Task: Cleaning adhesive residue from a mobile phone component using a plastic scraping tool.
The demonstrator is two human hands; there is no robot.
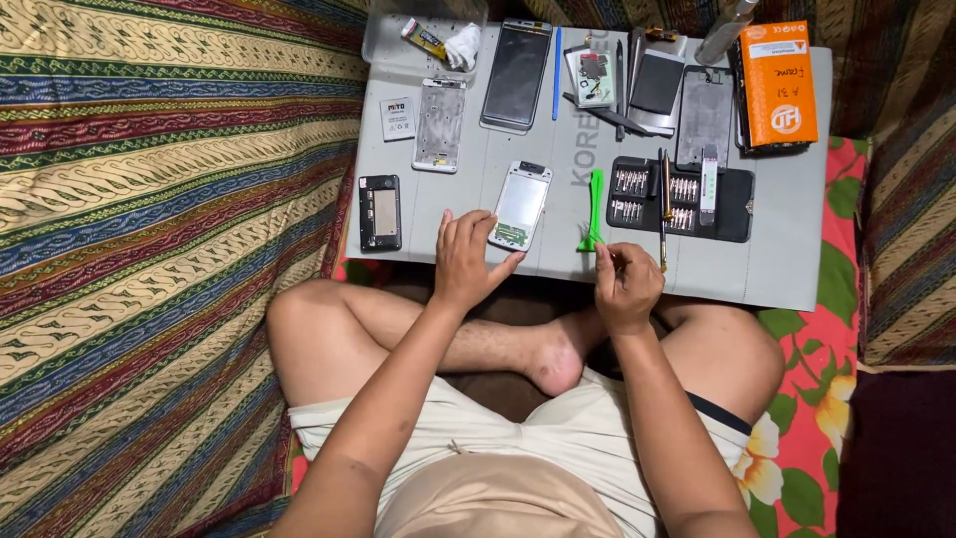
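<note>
Handling note: your left hand (pixel 465 261) rests fingertips on the white phone frame (pixel 521 205) near the board's (pixel 787 269) front edge. Your right hand (pixel 627 287) pinches a slim screwdriver (pixel 663 211). Frame looks light, thin, likely fragile; grip its side rails.

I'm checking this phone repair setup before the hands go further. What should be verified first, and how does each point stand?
1. White phone frame lies flat on the grey board: ok.
2. Left hand steadies the frame, fingertips on its lower edge: ok.
3. Right hand grips a thin tool: ok; its tip type: cannot tell.
4. Bit case lies open within reach: ok.
5. Green pry tool lies between frame and bit case: ok.
6. Loose screws on the board: cannot tell, too small.
</note>
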